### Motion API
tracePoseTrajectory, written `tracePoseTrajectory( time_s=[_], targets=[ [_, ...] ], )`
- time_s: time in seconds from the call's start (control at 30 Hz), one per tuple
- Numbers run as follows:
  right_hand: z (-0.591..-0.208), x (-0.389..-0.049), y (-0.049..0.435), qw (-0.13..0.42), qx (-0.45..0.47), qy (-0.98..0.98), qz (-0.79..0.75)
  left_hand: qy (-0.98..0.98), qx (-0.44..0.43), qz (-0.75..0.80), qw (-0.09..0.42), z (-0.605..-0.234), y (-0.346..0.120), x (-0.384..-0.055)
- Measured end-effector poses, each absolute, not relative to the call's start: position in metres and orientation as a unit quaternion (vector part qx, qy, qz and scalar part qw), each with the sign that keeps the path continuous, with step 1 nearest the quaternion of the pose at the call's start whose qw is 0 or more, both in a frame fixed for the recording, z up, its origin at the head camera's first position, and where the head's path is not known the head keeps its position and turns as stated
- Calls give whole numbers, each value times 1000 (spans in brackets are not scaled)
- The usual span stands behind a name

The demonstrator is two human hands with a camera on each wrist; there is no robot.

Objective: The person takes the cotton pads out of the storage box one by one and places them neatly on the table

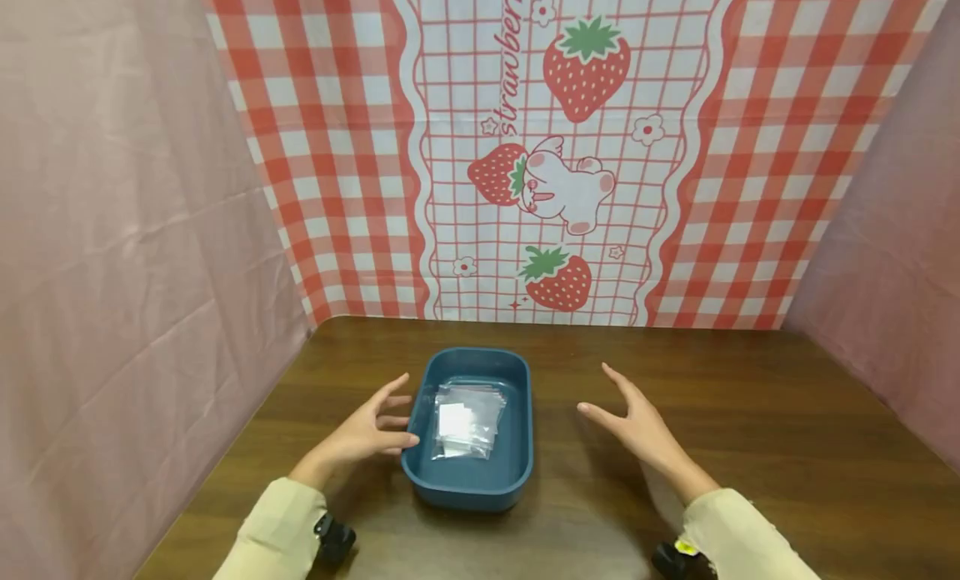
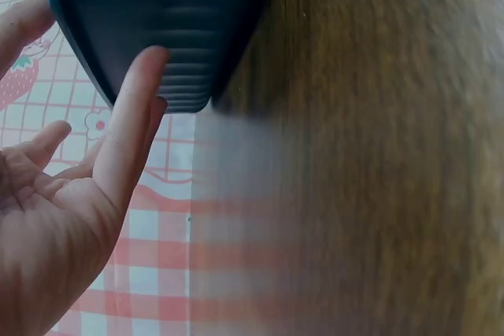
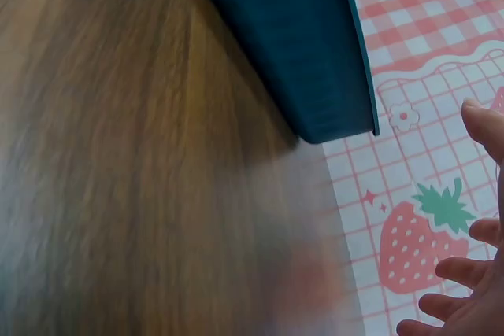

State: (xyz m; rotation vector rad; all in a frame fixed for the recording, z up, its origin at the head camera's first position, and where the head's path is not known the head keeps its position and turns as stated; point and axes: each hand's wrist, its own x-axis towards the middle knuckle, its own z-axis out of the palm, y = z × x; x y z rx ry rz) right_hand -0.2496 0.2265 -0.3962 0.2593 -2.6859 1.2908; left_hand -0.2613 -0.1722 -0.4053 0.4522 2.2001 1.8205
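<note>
A blue rectangular bin [image 1: 480, 498] stands on the wooden table, and several clear plastic bags [image 1: 467, 422] lie in a stack inside it. Some white shows through the bags. My left hand [image 1: 367, 430] is at the bin's left side, thumb by the rim and fingers spread along the wall; whether it touches is hard to tell. In the left wrist view, the bin's ribbed wall [image 2: 185, 60] is close to the extended fingers. To the right of the bin and apart from it, my right hand [image 1: 637, 428] hovers with fingers spread, holding nothing.
The brown wooden table [image 1: 750, 422] extends to both sides of the bin. Behind it hangs a red-checked cloth [image 1: 360, 188] with printed strawberries. Pink curtains [image 1: 135, 272] flank the table. Both wrists carry a small black device [image 1: 333, 540].
</note>
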Motion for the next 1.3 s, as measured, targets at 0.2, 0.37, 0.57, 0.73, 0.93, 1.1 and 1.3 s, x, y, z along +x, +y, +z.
tracePoseTrajectory(
  time_s=[0.2,0.37,0.57,0.73,0.93,1.1,1.3],
  targets=[
    [-392,-255,213,58,82,-869,484,747,169,626,147,-405,-172,-262],
    [-388,-260,204,54,92,-844,525,743,193,623,153,-405,-171,-264],
    [-387,-268,194,56,97,-824,556,750,183,614,161,-404,-168,-265],
    [-387,-275,187,53,96,-820,562,756,170,611,164,-404,-167,-264],
    [-382,-282,179,38,96,-809,578,745,170,623,167,-405,-166,-263],
    [-375,-285,168,18,97,-792,602,747,161,622,170,-406,-167,-263],
    [-368,-289,151,9,111,-796,595,750,162,620,166,-405,-167,-263]
  ],
)
